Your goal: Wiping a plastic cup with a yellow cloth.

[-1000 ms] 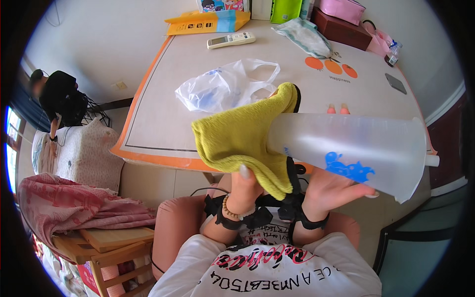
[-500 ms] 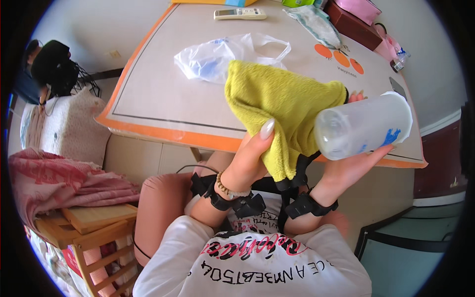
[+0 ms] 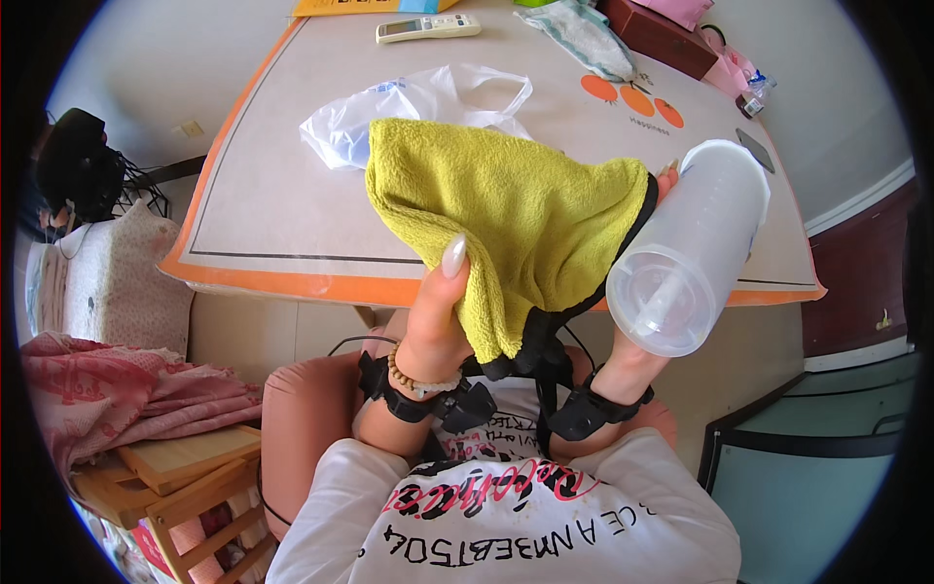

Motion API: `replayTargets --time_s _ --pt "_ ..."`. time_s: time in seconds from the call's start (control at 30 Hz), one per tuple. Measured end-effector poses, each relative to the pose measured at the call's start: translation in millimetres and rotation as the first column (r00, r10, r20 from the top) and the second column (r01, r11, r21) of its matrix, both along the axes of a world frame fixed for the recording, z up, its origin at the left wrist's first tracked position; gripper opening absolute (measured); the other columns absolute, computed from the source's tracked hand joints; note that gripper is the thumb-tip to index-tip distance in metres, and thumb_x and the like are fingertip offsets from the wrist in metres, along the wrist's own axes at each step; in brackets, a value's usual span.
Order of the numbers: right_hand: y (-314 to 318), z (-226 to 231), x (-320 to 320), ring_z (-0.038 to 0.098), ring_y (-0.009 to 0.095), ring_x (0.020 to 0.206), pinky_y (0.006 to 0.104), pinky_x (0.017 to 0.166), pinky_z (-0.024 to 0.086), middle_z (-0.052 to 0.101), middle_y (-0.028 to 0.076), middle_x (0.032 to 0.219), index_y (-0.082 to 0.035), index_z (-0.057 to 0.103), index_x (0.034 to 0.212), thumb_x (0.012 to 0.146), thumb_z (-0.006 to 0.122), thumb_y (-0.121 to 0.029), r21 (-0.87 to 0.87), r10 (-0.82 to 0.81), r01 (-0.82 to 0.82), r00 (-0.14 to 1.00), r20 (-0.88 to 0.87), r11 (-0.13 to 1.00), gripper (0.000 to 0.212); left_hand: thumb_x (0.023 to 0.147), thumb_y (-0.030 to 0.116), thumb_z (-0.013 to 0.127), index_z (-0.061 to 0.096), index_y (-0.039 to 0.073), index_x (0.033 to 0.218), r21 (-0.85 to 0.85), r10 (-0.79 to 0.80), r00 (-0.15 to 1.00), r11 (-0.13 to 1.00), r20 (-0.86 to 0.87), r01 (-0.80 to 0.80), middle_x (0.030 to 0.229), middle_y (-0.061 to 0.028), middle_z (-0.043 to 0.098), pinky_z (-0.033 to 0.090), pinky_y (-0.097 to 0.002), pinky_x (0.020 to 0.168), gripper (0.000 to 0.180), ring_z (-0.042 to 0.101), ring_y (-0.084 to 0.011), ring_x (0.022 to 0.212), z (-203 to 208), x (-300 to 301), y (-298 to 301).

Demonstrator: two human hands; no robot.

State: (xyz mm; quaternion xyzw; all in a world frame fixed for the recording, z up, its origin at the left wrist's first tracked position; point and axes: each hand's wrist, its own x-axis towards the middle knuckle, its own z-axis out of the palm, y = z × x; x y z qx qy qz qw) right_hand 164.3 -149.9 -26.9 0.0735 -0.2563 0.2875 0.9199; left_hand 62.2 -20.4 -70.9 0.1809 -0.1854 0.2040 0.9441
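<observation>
A yellow-green cloth (image 3: 516,214) with a dark border hangs over the table's near edge, gripped by my left hand (image 3: 440,297). My left thumb presses on its front, while the other fingers are hidden behind it. To the right, my right hand (image 3: 667,179) holds a translucent plastic cup (image 3: 696,243), tilted with its round base toward me and its wide rim away. Only some right fingertips show, between cup and cloth; the cup hides most of that hand. The cloth's right edge is close beside the cup.
On the table (image 3: 263,229) lie a crumpled clear plastic bag (image 3: 341,122), a white remote control (image 3: 428,28), a pale folded cloth (image 3: 584,39) and a phone (image 3: 755,151). A dark red box (image 3: 662,37) stands far right. At left is a wooden rack (image 3: 185,487) with pink fabric (image 3: 146,399).
The cup has turned from nearly sideways to base toward me, and its blue print has mostly gone from sight. The cloth and my left hand have shifted left. The view has shifted slightly.
</observation>
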Motion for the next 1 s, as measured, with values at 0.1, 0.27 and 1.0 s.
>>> replayTargets --time_s 0.1,0.27,1.0 --pt "-1 1 -1 0.036 0.034 0.116 0.0409 0.1 0.025 0.034 0.023 0.126 0.002 0.025 0.128 0.08 0.036 -0.06 -0.068 -0.067 0.068 0.998 0.014 0.995 0.079 0.086 0.033 0.041 0.028 0.0 0.125 -0.016 -0.012 0.999 1.0 0.043 0.013 0.119 -0.0138 0.043 0.036 -0.0362 0.091 0.053 0.045 -0.023 0.108 4 3 0" --pt "3 -1 -4 0.039 0.032 0.114 0.0391 0.1 0.027 0.039 0.022 0.123 0.003 0.027 0.127 0.079 0.035 -0.061 -0.152 -0.139 0.144 0.989 0.043 0.978 0.08 0.084 0.034 0.044 0.026 0.0 0.126 0.178 0.148 0.981 0.976 -0.126 -0.125 0.119 -0.0135 0.042 0.036 -0.0352 0.09 0.057 0.044 -0.0222 0.108 13 -1 -2" --pt "8 -5 2 0.043 0.031 0.107 0.0374 0.094 0.035 0.041 0.02 0.119 0.002 0.028 0.126 0.079 0.04 -0.059 -0.237 -0.23 0.24 0.971 0.068 0.942 0.078 0.08 0.028 0.052 0.028 0.002 0.124 0.143 0.078 0.969 0.989 -0.235 -0.045 0.112 -0.0088 0.045 0.041 -0.031 0.082 0.057 0.048 -0.0176 0.1 6 -4 0"
